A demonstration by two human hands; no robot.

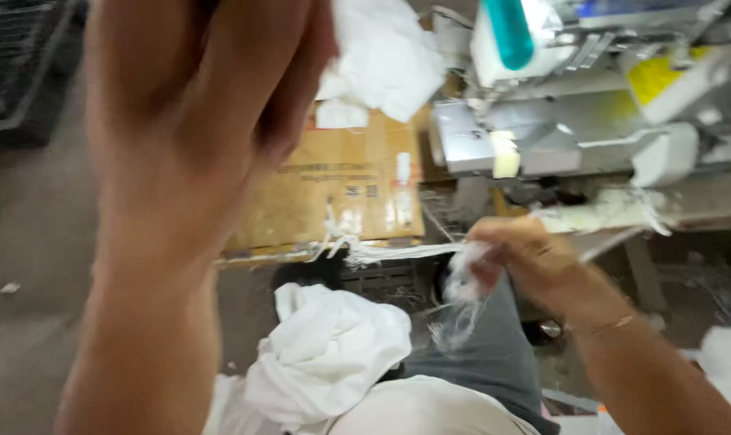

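My left hand (196,97) is raised close to the camera at the upper left, its fingers closed on a piece of white cloth (386,56) that hangs out to the right of it. Lower and to the right, my right hand (519,254) pinches a wispy tuft of white threads (462,302) above my lap. A thin bracelet (603,326) circles the right wrist. A crumpled white garment (325,354) lies on my lap at the bottom centre.
A grey and white sewing machine (575,121) with a teal part (509,31) stands at the upper right. A brown cardboard sheet (341,193) lies beside it. White thread strands (382,251) trail along its edge. The concrete floor (27,242) is at the left.
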